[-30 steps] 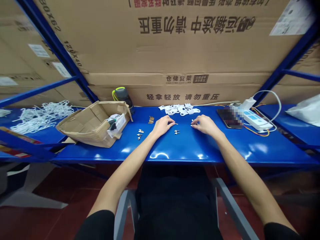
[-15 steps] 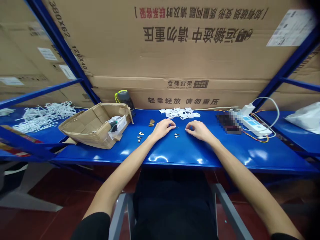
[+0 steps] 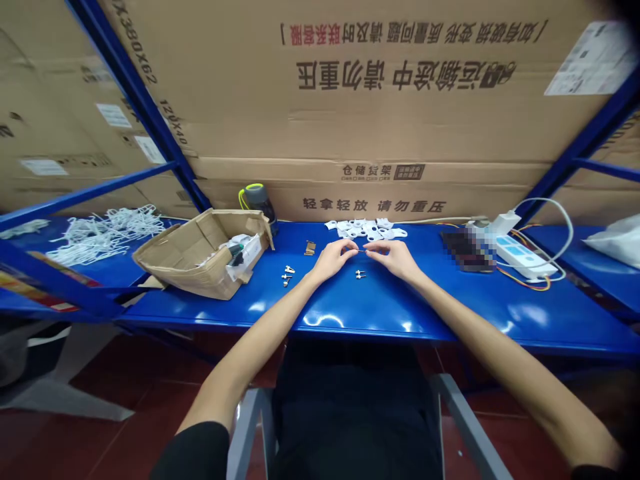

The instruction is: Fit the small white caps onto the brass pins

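Observation:
My left hand [image 3: 336, 259] pinches a thin metal pin [image 3: 361, 251] over the blue tabletop. My right hand [image 3: 396, 257] is closed in a pinch at the pin's other end, its fingertips close to those of the left; whatever is between them is too small to make out. Just below the hands lie a few small metal pieces with thin shafts [image 3: 361, 274]. More small metal fittings [image 3: 287, 277] lie to the left of my left forearm. Behind the hands is a pile of flat white plastic parts with round holes [image 3: 367, 231].
An open cardboard box [image 3: 200, 257] holding papers sits at the left, with a dark bottle [image 3: 263, 203] behind it. Small brown pieces [image 3: 310, 248] lie nearby. A white power strip [image 3: 530, 257] with cables stands right, white hooked wires [image 3: 107, 233] far left.
My right hand has moved left, bringing its fingertips to the pin in my left hand. The hands were apart before. The view has shifted slightly.

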A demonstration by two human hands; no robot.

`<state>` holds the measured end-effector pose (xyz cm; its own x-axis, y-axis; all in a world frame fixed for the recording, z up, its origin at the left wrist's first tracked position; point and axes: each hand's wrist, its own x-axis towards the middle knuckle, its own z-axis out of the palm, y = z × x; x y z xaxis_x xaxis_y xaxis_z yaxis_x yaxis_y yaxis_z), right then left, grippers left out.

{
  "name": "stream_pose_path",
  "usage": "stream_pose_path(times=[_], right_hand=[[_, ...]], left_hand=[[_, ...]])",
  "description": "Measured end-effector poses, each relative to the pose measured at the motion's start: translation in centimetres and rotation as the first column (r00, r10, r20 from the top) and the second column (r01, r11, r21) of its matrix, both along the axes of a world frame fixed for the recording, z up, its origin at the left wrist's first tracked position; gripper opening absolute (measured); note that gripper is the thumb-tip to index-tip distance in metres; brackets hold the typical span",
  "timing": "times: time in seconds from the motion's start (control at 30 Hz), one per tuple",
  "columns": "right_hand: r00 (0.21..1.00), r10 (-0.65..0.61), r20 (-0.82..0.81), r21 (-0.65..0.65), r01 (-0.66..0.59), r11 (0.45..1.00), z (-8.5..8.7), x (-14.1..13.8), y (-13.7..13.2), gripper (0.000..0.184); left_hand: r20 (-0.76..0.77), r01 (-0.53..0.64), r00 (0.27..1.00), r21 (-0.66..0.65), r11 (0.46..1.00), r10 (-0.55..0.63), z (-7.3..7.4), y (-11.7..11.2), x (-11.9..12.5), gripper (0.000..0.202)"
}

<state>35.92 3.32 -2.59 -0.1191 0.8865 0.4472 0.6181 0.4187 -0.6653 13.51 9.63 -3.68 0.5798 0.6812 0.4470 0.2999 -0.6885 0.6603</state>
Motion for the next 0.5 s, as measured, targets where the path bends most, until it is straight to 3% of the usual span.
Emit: stream_pose_path(times=[0.13, 0.3, 0.5], right_hand=[[0.999, 0.053, -0.001, 0.044, -0.053, 0.998, 0.9, -0.7, 1.4, 0.020], [0.998, 0.037, -0.041, 0.114, -0.033, 0.993, 0.5, -1.0, 1.3, 0.020], [1.000, 0.014, -0.001, 0.117, -0.013, 0.993, -0.1, 0.2, 0.7, 0.022]], left_hand=[[0.126, -0.011, 0.992, -0.120, 0.993, 0.026, -0.2, 0.4, 0.2, 0.020], [0.199, 0.031, 0.980, -0.248, 0.968, 0.019, -0.5, 1.0, 0.2, 0.028], [0.214, 0.059, 0.977, -0.258, 0.964, -0.002, -0.3, 0.6, 0.3, 0.030]])
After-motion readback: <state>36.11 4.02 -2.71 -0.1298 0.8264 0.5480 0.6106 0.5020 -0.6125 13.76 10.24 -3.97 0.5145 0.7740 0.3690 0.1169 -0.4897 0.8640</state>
